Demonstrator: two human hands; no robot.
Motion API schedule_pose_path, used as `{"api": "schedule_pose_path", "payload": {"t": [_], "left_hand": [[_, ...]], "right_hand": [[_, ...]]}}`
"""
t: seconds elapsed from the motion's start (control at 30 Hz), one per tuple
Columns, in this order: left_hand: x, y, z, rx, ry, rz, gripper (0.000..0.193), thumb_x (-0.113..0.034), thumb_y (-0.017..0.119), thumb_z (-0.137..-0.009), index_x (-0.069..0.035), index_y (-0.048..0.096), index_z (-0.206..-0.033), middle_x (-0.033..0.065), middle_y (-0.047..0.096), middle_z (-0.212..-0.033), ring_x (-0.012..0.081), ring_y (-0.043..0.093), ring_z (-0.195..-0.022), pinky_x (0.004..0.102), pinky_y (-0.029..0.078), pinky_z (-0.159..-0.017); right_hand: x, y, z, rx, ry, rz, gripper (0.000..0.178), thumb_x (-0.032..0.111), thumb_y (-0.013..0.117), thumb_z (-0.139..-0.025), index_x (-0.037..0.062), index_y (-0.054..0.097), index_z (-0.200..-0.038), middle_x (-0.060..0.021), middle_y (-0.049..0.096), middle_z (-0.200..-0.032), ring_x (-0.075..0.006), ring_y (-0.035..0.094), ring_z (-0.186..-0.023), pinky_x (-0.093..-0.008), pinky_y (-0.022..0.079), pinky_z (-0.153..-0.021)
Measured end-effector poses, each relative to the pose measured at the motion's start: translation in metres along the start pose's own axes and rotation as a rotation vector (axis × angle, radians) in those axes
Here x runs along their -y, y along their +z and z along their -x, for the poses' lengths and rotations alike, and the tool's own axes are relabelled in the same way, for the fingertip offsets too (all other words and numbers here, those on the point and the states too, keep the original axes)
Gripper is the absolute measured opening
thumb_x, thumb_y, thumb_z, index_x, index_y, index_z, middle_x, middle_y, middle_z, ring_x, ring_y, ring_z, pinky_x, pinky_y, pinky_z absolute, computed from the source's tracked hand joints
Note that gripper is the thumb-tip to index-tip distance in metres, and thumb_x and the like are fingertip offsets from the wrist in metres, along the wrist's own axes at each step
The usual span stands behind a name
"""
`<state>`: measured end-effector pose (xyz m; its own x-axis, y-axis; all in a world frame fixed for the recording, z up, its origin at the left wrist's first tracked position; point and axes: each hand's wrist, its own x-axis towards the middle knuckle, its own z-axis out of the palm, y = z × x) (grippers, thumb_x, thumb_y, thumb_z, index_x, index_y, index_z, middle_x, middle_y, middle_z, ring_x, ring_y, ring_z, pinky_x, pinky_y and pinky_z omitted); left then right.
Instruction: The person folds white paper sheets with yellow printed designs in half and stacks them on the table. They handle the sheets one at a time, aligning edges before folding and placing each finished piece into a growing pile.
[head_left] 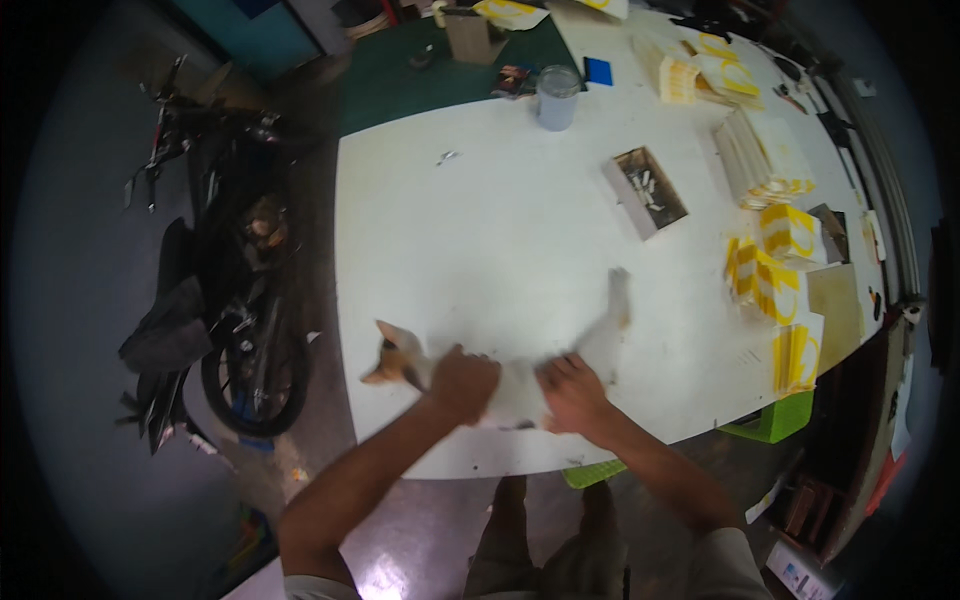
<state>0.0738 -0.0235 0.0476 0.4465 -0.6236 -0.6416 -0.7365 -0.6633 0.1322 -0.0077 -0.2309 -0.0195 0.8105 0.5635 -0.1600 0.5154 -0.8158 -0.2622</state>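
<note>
A mostly white cat [518,385] with orange and dark patches on its head is at the near edge of the white table [450,240]. Its head points left and its pale tail rises to the right, slightly blurred. My left hand [465,384] grips the cat just behind the head, around the neck and shoulder. Toward the tail end, my right hand [575,392] is closed on its hindquarters. The fingertips of both hands are partly hidden against the fur, and the legs are hard to make out.
An open box [645,192] with small pale pieces lies beyond the cat. A clear plastic jar [557,98] stands farther back. Yellow-and-white paper stacks [765,280] line the right side. A motorcycle [240,270] is left of the table; a green stool [770,418] is near right.
</note>
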Motion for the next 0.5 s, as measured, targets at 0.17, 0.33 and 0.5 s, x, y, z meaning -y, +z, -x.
{"api": "schedule_pose_path", "payload": {"t": [0.17, 0.33, 0.5], "left_hand": [[0.054, 0.001, 0.039, 0.045, -0.15, -0.183, 0.056, -0.017, 0.088, -0.054, -0.01, 0.061, -0.103, 0.0058, 0.067, -0.097, 0.022, 0.065, -0.099, 0.0386, 0.042, -0.095], [0.038, 0.004, 0.021, -0.16, -0.102, -0.181, 0.049, -0.014, 0.085, -0.058, -0.011, 0.062, -0.102, 0.0044, 0.066, -0.096, 0.0213, 0.065, -0.098, 0.0379, 0.041, -0.096], [-0.006, 0.004, -0.018, -0.278, -0.005, -0.159, 0.045, -0.012, 0.082, -0.061, -0.011, 0.062, -0.102, 0.0042, 0.065, -0.095, 0.021, 0.065, -0.098, 0.0429, 0.036, -0.107]], "right_hand": [[0.05, 0.009, -0.072, -0.159, -0.069, -0.194, 0.065, 0.039, 0.081, -0.057, -0.0029, 0.064, -0.103, -0.0112, 0.063, -0.09, -0.0263, 0.059, -0.096, -0.0388, 0.04, -0.096], [0.023, 0.006, -0.036, -0.187, 0.035, -0.265, 0.062, 0.037, 0.08, -0.055, -0.0029, 0.064, -0.1, -0.0143, 0.061, -0.094, -0.0313, 0.058, -0.098, -0.0451, 0.037, -0.104], [-0.013, -0.002, 0.041, -0.172, 0.145, -0.215, 0.067, 0.037, 0.08, -0.054, -0.0025, 0.063, -0.105, -0.0152, 0.058, -0.101, -0.0325, 0.055, -0.103, -0.0505, 0.033, -0.107]]}}
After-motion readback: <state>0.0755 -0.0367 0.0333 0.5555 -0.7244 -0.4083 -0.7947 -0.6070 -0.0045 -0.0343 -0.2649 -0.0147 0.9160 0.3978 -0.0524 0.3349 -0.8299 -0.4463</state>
